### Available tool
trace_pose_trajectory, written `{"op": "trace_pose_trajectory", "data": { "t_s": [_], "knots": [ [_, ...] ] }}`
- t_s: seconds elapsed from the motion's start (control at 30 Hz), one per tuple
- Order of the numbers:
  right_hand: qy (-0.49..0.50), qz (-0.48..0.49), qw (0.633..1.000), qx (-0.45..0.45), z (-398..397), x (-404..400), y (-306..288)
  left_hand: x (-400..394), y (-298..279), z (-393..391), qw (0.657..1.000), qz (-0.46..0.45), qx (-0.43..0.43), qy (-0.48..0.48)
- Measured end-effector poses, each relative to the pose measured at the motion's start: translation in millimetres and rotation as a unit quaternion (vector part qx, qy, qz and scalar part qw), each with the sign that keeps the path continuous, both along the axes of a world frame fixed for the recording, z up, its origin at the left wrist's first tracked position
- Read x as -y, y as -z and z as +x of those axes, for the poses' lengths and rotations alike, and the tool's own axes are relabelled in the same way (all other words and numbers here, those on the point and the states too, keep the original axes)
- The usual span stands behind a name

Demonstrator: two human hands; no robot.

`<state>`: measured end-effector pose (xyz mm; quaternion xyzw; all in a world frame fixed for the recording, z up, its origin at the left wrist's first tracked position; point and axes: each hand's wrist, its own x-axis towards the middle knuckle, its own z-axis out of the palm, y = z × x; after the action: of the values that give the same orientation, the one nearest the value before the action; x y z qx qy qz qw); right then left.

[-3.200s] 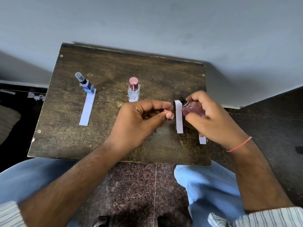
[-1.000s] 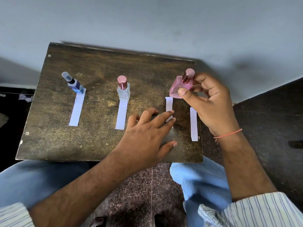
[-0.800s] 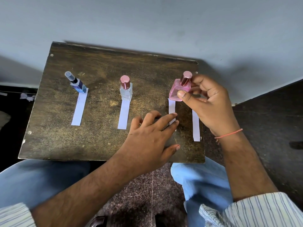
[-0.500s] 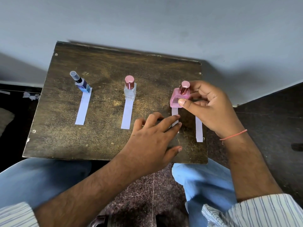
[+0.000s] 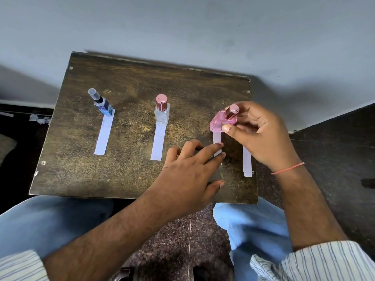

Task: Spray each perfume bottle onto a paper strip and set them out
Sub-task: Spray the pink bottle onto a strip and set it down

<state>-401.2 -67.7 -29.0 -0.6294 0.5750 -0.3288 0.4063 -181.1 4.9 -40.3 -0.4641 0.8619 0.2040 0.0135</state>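
On the dark wooden board (image 5: 132, 175) stand a blue bottle (image 5: 102, 104) and a clear bottle with a pink cap (image 5: 161, 112), each on the far end of a white paper strip (image 5: 103, 134) (image 5: 157, 141). My right hand (image 5: 261, 136) holds a pink bottle (image 5: 222, 120) upright on the top of a third strip (image 5: 217, 138). My left hand (image 5: 192, 171) lies flat with its fingertips pressing the near end of that strip. A fourth strip (image 5: 247, 161) lies at the board's right edge, partly under my right hand.
The board rests across my knees in blue trousers (image 5: 253, 224), its far edge against a grey wall (image 5: 182, 27). Dark floor lies on both sides, with scraps of white paper (image 5: 38, 119) at the left.
The uncapped pink bottle was sprayed at a strip, then capped. Over the last second my right hand lowered it onto the strip's top end while my left fingers held the strip down.
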Motion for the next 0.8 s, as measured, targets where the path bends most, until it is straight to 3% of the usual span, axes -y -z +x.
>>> {"op": "trace_pose_trajectory", "data": {
  "t_s": [0.8],
  "knots": [
    [0.008, -0.042, 0.999, -0.032, 0.8, -1.0, 4.8, 1.1, -0.9, 1.2, 1.000, 0.006, -0.007, -0.002]
  ]
}}
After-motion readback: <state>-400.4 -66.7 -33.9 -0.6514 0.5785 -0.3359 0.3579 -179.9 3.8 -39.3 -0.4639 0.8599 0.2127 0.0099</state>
